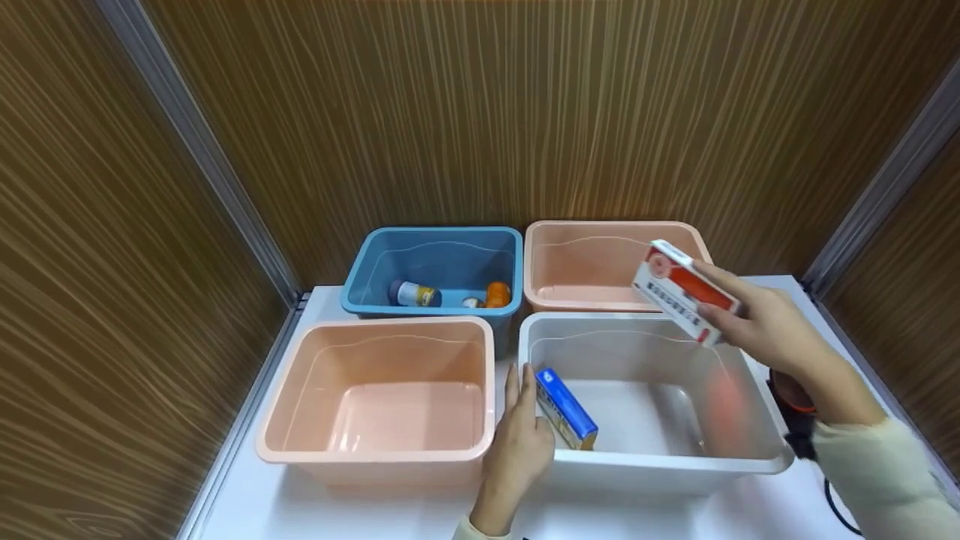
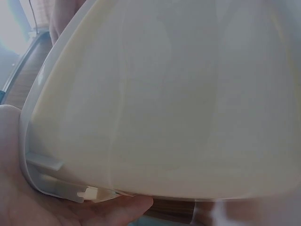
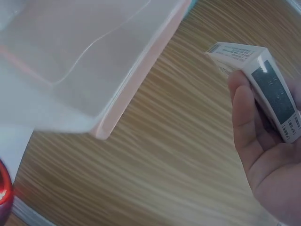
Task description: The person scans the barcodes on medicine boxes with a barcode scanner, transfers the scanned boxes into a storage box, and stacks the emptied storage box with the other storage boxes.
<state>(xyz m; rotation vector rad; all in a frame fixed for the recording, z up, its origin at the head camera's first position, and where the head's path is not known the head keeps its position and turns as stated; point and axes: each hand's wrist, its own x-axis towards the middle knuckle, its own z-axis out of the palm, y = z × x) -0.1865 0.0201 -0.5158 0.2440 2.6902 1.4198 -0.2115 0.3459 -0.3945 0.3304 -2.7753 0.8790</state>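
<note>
- Holding a red-and-white box [image 1: 677,291] between thumb and fingers, the right-hand grip [image 1: 765,324] is closed only as far as the box's thickness allows — the box is tilted and in the air, seen where the rear pink bin [image 1: 589,262] and the white bin [image 1: 652,463] adjoin
- Fingers nearly straight, the left-hand grip [image 1: 521,439] rests against the near left corner of the white bin, with the front pink bin [image 1: 375,457] just beside it
- Inside the white bin, a blue box [image 1: 568,409] lies slantwise at the left end, close to those fingers; a blurred reddish patch [image 1: 726,412] shows at the right end — I cannot tell what it is
- A blue bin [image 1: 442,309] at the back left holds a labelled bottle [image 1: 416,295] on its side, an orange bottle [image 1: 498,295] and a small whitish item [image 1: 472,302]
- All four bins stand on a white surface [image 1: 300,517], before wood-grain panels [image 1: 487,112]
</note>
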